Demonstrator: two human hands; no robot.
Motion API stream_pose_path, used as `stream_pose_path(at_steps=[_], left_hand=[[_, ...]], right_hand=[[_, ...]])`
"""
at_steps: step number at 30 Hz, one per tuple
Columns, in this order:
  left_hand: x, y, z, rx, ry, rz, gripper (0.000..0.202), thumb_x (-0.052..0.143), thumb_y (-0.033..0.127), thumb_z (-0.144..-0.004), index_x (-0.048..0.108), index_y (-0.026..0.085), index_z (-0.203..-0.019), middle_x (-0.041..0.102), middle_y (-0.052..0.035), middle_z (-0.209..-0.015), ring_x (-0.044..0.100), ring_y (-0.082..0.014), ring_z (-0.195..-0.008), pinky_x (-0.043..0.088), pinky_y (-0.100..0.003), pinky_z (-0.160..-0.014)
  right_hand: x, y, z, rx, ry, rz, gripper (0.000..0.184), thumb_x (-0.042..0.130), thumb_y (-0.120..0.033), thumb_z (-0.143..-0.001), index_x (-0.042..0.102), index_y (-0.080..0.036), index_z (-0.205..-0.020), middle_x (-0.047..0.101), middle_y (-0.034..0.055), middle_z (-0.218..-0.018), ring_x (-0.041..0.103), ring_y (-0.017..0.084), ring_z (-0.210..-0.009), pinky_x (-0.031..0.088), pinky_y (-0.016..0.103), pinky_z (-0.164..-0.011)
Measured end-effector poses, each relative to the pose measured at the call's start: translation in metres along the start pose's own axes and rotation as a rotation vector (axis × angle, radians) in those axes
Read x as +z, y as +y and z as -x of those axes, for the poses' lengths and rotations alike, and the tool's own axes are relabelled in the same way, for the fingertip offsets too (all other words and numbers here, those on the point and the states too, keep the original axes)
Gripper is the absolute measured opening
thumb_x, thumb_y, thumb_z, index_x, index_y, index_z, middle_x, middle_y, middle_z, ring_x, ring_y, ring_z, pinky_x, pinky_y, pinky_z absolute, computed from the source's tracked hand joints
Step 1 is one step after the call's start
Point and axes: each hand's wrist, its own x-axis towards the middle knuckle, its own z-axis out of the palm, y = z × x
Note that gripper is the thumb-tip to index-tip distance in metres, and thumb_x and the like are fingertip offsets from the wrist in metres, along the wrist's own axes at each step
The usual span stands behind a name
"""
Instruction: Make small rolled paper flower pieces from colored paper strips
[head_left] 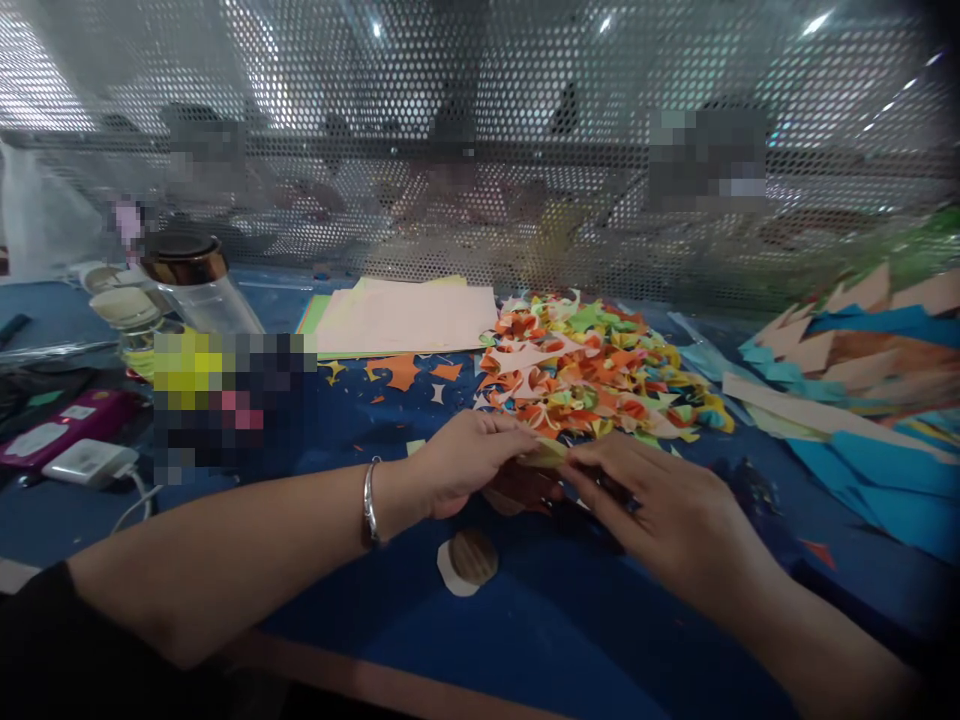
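Note:
My left hand (pixel 469 455), with a silver bangle at the wrist, pinches one end of a small pale yellow piece of paper (pixel 553 456). At its other end, the fingertips of my right hand (pixel 649 490) are closed on the same paper. What lies under the paper, between the hands, is dark and blurred. Just below them on the blue table, a round brown disc (pixel 474 556) partly covers a white paper piece (pixel 451 575) with cut corners. Directly behind my hands rises a heap of colourful paper scraps (pixel 581 360).
A stack of pale pink sheets (pixel 409 315) lies at the back. Folded blue and peach paper (pixel 877 450) spreads along the right. On the left stand a lidded bottle (pixel 206 290), a small jar (pixel 131 325) and a white charger (pixel 90 460). A perforated metal screen (pixel 480 200) closes the back.

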Motion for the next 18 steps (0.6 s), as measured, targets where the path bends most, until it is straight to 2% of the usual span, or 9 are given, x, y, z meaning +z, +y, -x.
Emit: stream_pose_path(at_steps=[4, 9, 12, 18], left_hand=[[0.001, 0.0, 0.003, 0.038, -0.008, -0.046, 0.028, 0.061, 0.026, -0.093, 0.072, 0.016, -0.07, 0.073, -0.0044, -0.064, 0.071, -0.012, -0.058, 0.056, -0.024, -0.063], [-0.009, -0.005, 0.002, 0.138, -0.105, -0.185, 0.017, 0.081, 0.032, -0.079, 0.073, 0.017, -0.082, 0.075, -0.0018, -0.077, 0.071, -0.0094, -0.065, 0.052, -0.018, -0.058], [-0.012, -0.008, 0.0, 0.176, -0.119, -0.245, 0.018, 0.081, 0.031, -0.079, 0.072, 0.017, -0.084, 0.074, -0.0001, -0.078, 0.07, -0.0084, -0.065, 0.051, -0.018, -0.057], [-0.009, -0.008, 0.001, 0.221, -0.124, -0.233, 0.016, 0.076, 0.028, -0.082, 0.068, 0.015, -0.077, 0.072, 0.0012, -0.073, 0.07, -0.008, -0.066, 0.056, -0.02, -0.067]], right_hand=[[0.0, 0.002, -0.002, 0.06, -0.036, -0.055, 0.022, 0.051, -0.031, -0.104, 0.067, -0.022, -0.091, 0.073, 0.0028, -0.08, 0.07, 0.016, -0.067, 0.052, 0.027, -0.061], [0.001, 0.004, -0.001, 0.124, -0.054, -0.067, 0.025, 0.051, -0.033, -0.103, 0.066, -0.023, -0.086, 0.07, 0.0017, -0.074, 0.066, 0.016, -0.062, 0.049, 0.027, -0.057], [0.002, 0.004, -0.001, 0.112, -0.018, -0.072, 0.025, 0.052, -0.038, -0.103, 0.066, -0.023, -0.089, 0.071, 0.0017, -0.076, 0.067, 0.016, -0.064, 0.049, 0.027, -0.058], [0.002, 0.005, 0.0, 0.109, 0.007, -0.081, 0.02, 0.055, -0.036, -0.103, 0.067, -0.024, -0.092, 0.071, 0.0009, -0.077, 0.067, 0.015, -0.065, 0.05, 0.027, -0.06]])
